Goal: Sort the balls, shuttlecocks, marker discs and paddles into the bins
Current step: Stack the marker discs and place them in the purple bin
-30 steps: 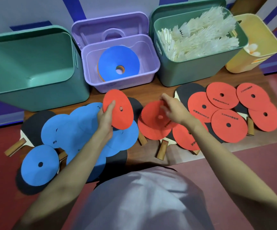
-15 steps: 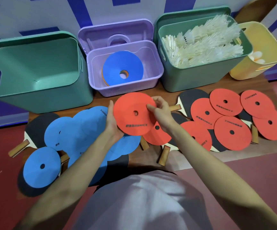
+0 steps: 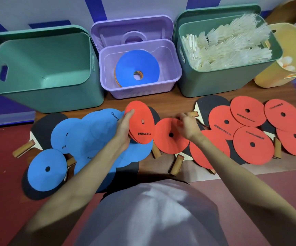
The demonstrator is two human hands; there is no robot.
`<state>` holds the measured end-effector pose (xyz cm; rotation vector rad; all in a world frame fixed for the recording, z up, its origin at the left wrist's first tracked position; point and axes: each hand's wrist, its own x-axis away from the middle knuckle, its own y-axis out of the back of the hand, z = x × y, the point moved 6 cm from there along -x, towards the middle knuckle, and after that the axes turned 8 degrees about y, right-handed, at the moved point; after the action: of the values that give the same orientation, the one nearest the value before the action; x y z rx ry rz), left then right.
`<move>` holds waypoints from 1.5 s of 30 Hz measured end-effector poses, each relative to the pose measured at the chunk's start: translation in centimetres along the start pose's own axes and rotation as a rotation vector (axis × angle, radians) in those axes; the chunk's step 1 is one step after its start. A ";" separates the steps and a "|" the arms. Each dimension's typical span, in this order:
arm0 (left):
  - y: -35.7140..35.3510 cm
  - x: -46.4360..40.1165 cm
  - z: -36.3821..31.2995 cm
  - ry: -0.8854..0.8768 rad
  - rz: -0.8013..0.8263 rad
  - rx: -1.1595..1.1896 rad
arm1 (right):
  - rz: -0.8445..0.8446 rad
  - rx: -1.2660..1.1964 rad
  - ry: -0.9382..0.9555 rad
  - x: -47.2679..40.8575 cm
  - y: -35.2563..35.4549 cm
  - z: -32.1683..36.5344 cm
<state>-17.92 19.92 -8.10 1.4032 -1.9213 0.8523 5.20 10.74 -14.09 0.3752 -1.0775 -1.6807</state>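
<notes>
Red marker discs (image 3: 141, 125) stacked in left hand (image 3: 124, 129), centre-holed, black lettering

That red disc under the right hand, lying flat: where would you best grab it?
Pinch the red disc at its thin rim on the far side, where the right hand already reaches, coming from above. It lies flat and overlaps its neighbours, so probably only a free edge lifts easily.

I'm reading "SONICE" w/ Chinese chars on the red disc (image 3: 140, 125) in the left hand (image 3: 124, 128); same brand showing on a blue disc (image 3: 106, 119).
</notes>
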 end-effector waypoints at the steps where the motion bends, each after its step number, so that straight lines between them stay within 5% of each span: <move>1: 0.2 0.0 0.0 0.000 -0.014 -0.002 | 0.055 0.072 0.046 -0.1 -0.2 -0.1; 8: 0.3 0.1 -0.1 0.004 -0.039 -0.022 | 0.310 0.332 0.173 -1.0 -1.0 1.9; 15: 0.6 0.1 -0.6 -0.072 -0.128 -0.015 | 0.110 0.422 0.184 -0.9 2.4 3.5; 20: 0.4 -0.1 -0.7 -0.063 -0.137 -0.022 | -0.005 0.026 0.210 0.7 6.4 2.0; 26: -1.7 0.0 -1.0 -0.068 -0.162 -0.058 | -0.332 -0.859 0.145 2.7 9.2 1.3; 30: -5.2 0.2 -0.2 -0.017 0.064 -0.078 | -0.309 -1.179 0.015 3.8 6.8 1.8; 34: -8.1 1.7 1.0 0.031 0.172 -0.100 | -0.291 -0.897 -0.058 4.6 4.1 1.3; 41: -8.1 1.5 2.8 0.016 0.074 -0.301 | -0.244 -0.639 -0.045 6.2 4.3 -0.6; 45: -8.3 1.2 3.1 -0.003 0.056 -0.308 | -0.284 -0.405 -0.205 8.4 4.0 -3.8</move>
<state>-10.55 14.90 -7.85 1.1719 -2.0019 0.5484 6.94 1.38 -10.80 0.0971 -0.8250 -2.1756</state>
